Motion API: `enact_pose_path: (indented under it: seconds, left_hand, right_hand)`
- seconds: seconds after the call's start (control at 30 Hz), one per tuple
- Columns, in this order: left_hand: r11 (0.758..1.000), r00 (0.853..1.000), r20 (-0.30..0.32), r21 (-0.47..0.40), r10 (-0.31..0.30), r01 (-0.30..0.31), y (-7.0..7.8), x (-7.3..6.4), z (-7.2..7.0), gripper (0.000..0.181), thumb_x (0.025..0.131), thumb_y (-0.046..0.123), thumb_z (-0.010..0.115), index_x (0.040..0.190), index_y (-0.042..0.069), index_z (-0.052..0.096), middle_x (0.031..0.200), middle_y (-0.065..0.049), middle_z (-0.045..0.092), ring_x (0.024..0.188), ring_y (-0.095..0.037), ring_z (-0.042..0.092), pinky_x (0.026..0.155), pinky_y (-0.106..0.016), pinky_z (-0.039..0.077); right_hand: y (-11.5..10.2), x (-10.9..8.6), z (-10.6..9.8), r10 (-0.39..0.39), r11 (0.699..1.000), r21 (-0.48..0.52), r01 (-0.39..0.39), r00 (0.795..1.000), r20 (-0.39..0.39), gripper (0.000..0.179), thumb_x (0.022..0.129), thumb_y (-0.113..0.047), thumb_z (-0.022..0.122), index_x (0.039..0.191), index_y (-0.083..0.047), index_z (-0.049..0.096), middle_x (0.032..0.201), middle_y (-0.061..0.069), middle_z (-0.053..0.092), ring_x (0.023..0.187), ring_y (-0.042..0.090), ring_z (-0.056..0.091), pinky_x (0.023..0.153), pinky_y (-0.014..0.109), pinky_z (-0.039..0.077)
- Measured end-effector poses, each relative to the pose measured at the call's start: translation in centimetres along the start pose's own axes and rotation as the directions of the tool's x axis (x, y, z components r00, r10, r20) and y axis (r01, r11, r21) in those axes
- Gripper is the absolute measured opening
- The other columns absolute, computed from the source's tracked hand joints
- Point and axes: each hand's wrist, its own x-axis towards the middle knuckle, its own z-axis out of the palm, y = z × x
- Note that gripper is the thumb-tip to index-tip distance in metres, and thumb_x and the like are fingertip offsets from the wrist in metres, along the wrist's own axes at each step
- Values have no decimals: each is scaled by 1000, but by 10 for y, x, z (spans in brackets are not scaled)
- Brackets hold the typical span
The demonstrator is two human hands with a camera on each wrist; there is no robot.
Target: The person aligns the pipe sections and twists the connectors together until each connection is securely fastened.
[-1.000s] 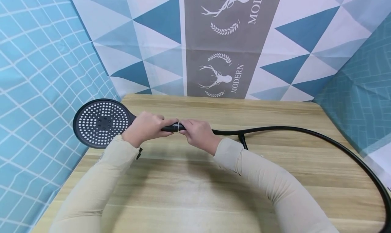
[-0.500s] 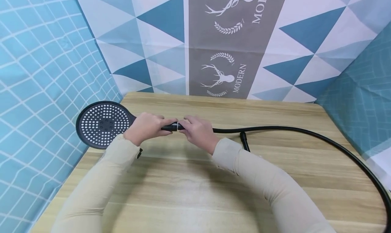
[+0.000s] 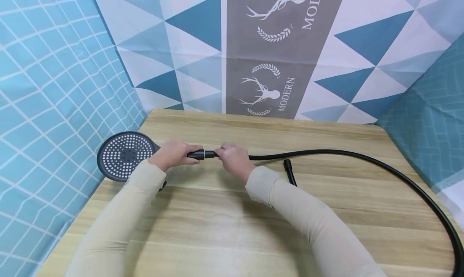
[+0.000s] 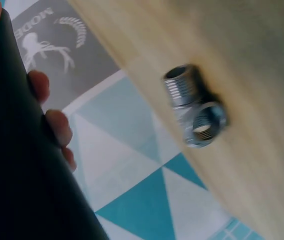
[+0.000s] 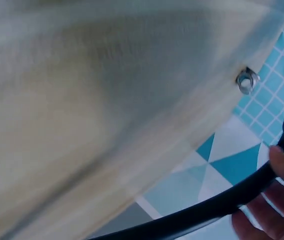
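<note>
My left hand (image 3: 174, 154) grips the handle of a black shower head (image 3: 125, 156), whose round perforated face is at the left of the head view. In the left wrist view, its fingertips curl round the dark handle (image 4: 27, 150). A short black connector with a pale ring (image 3: 206, 154) shows between my two hands at the handle's end. Just right of it, my right hand (image 3: 235, 159) holds the black shower hose (image 3: 311, 152). The right wrist view shows thumb and fingers round this hose (image 5: 197, 217). My palms are hidden.
A chrome fitting (image 4: 194, 107) with threaded openings lies on the wooden table (image 3: 217, 228). A short black tube-like piece (image 3: 290, 172) lies there too, partly behind my right sleeve. The hose arcs off to the right. Patterned sheets rise behind and on both sides.
The shower head has shifted slightly right and lower in view. My right hand's fingers now sit farther from the handle's end, so more of the connector shows between the hands.
</note>
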Motion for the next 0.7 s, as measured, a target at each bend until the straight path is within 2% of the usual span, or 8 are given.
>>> enact_pose_path:
  seconds: [0.13,0.33,0.53,0.7]
  left_hand:
    - [996,994,99,-72,-42,49,-1,-2,10,36,85,31,75,113,11,69,76,-1,66,60,-14,52,57,-33,44]
    - [998,988,141,-20,-58,61,2,-4,20,43,84,33,75,120,11,68,88,-8,71,64,-18,57,57,-36,46]
    - [995,976,214,-75,-40,58,2,-9,33,52,83,32,76,125,5,65,101,-11,72,71,-14,58,63,-32,47]
    - [993,970,240,-95,-41,66,1,-12,38,54,82,33,77,127,5,64,98,-10,72,71,-13,56,64,-33,47]
  right_hand:
    - [-5,-2,3,52,995,79,-62,991,126,19,81,-3,74,96,-15,75,80,2,68,70,16,67,55,31,54]
    - [-8,-6,8,52,993,92,-73,976,212,15,84,-5,73,95,-14,75,82,3,69,72,16,68,58,31,55]
    - [-13,-9,11,54,991,99,-90,946,320,16,86,-5,70,98,-16,76,85,1,69,78,13,68,59,32,55]
    - [-18,-10,15,66,992,79,-99,936,346,19,88,-4,68,98,-17,76,89,0,72,82,13,70,58,33,55]
